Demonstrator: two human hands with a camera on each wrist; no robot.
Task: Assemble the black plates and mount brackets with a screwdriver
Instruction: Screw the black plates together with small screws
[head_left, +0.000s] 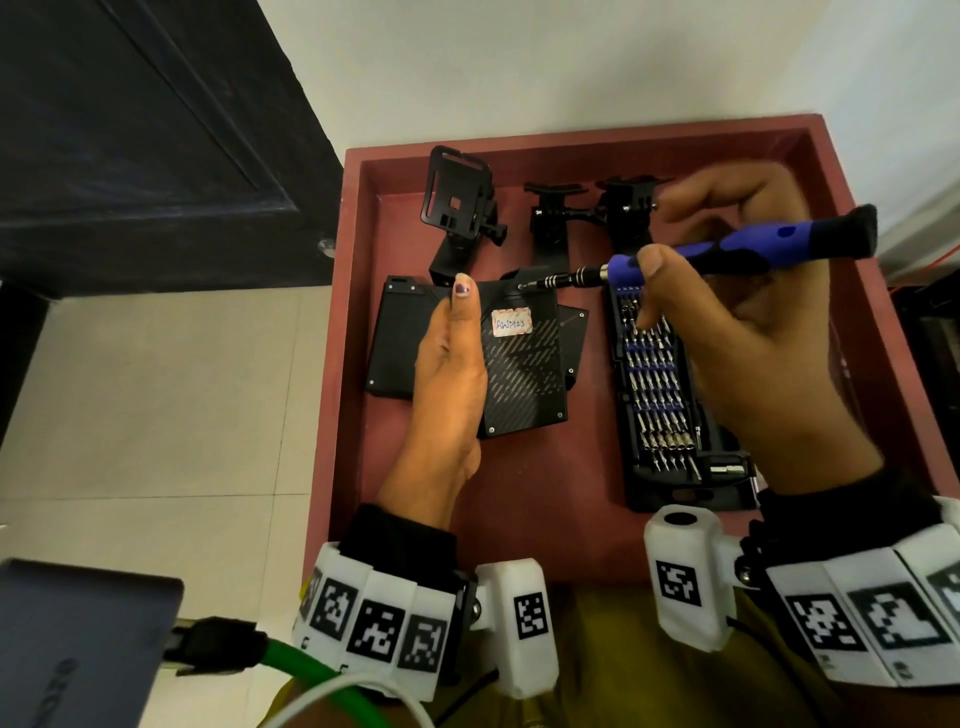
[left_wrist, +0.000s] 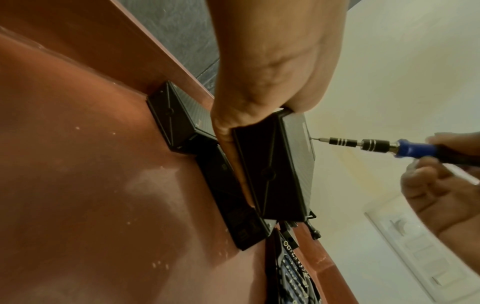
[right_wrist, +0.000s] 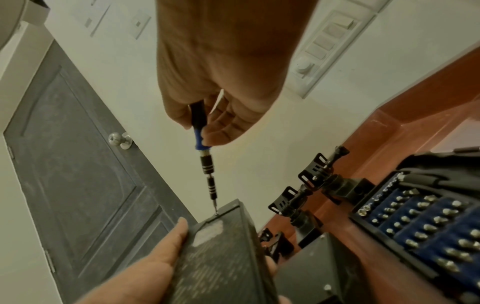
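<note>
My left hand (head_left: 451, 343) grips a black carbon-pattern plate (head_left: 524, 374) with a white label, thumb on top and fingers underneath (left_wrist: 233, 164), lifted off the red tray. My right hand (head_left: 727, 312) holds a blue and black screwdriver (head_left: 727, 249). Its tip sits on a screw at the plate's far corner (right_wrist: 217, 214). Two more black plates lie below, one on the left (head_left: 395, 343) and one on the right (head_left: 571, 332). Three black mount brackets (head_left: 460, 202) (head_left: 550, 218) (head_left: 626, 208) stand at the tray's far side.
The red tray (head_left: 519, 493) has raised walls all round. An open screwdriver bit case (head_left: 660, 395) lies along its right side under my right hand. A dark door and tiled floor are to the left. A grey device with cables is at bottom left.
</note>
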